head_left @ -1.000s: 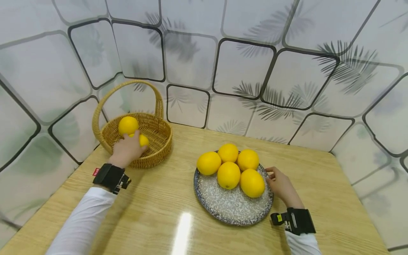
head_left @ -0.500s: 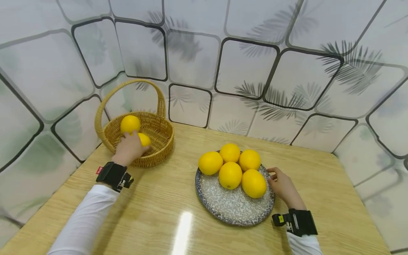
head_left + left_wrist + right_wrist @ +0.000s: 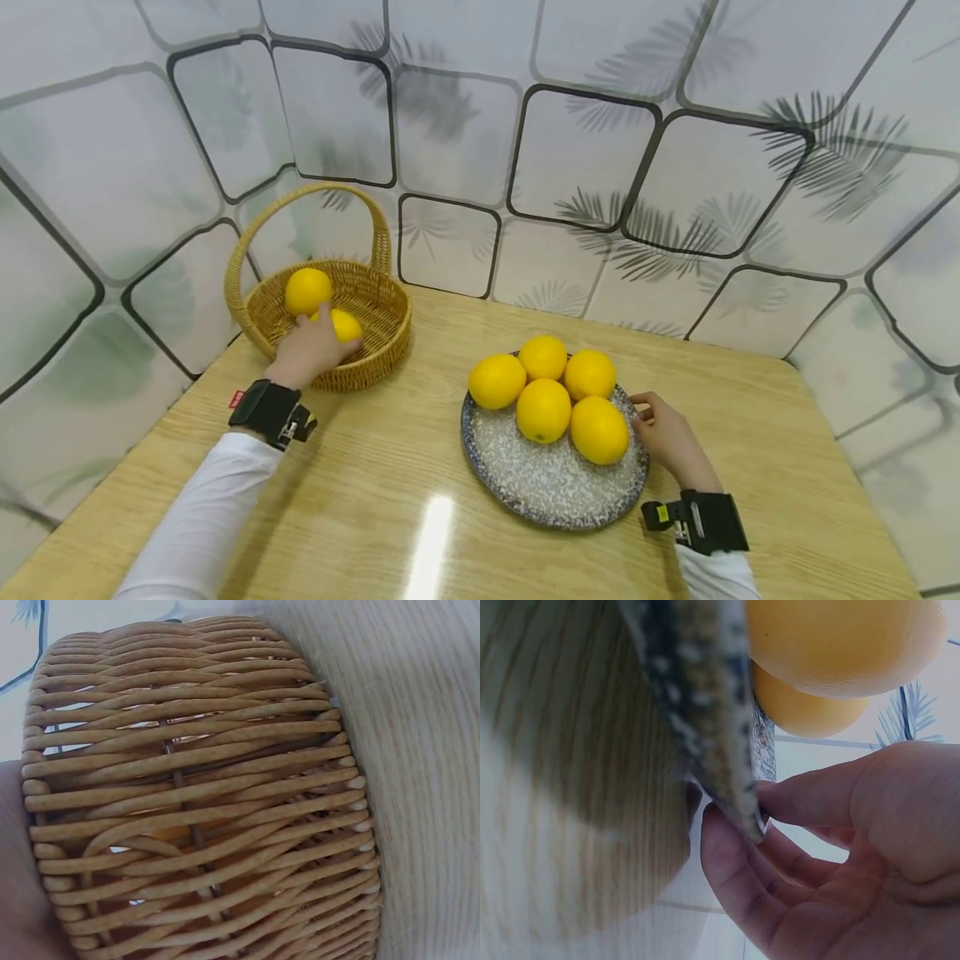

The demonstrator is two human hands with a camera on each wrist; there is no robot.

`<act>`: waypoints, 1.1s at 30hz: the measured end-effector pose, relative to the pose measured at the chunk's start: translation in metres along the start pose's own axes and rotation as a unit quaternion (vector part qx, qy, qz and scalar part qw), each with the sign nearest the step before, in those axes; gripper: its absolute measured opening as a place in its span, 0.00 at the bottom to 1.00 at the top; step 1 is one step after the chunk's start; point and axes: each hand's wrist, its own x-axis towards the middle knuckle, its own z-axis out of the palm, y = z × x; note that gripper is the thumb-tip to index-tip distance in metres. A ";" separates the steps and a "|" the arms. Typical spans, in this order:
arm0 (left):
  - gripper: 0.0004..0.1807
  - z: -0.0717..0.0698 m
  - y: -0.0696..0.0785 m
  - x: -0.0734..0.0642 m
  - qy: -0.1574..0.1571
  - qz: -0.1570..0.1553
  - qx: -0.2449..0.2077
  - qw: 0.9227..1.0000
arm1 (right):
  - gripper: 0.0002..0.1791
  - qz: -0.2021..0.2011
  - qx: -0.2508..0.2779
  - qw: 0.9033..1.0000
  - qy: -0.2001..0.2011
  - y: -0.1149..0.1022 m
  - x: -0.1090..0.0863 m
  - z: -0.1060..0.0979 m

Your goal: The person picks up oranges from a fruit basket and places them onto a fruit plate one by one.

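In the head view, my left hand [image 3: 307, 350] reaches over the near rim of a wicker basket [image 3: 367, 375] and grips an orange [image 3: 346, 326] inside it. A second orange [image 3: 307, 290] lies just behind that one. The left wrist view shows mostly the basket's woven wall [image 3: 202, 780], with the fingers hidden behind it. My right hand [image 3: 667, 437] pinches the right rim of a speckled grey plate [image 3: 555, 487]. In the right wrist view, thumb and fingers meet around the plate's edge [image 3: 705, 697]. Several oranges [image 3: 543, 411] sit together on the plate's far half.
The basket's tall arched handle [image 3: 381, 242] rises over its opening. Both things stand on a light wooden table [image 3: 375, 483]. A patterned wall covering [image 3: 450, 133] closes off the back and both sides. A bright reflection lies on the table's front part.
The view has shifted slightly. My left hand and the orange under it have moved a little to the right inside the basket. My right hand stays at the plate's rim.
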 end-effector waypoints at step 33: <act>0.52 0.002 0.006 -0.002 0.204 0.093 0.076 0.972 | 0.23 0.004 0.004 1.000 0.002 -0.003 -0.001 -0.001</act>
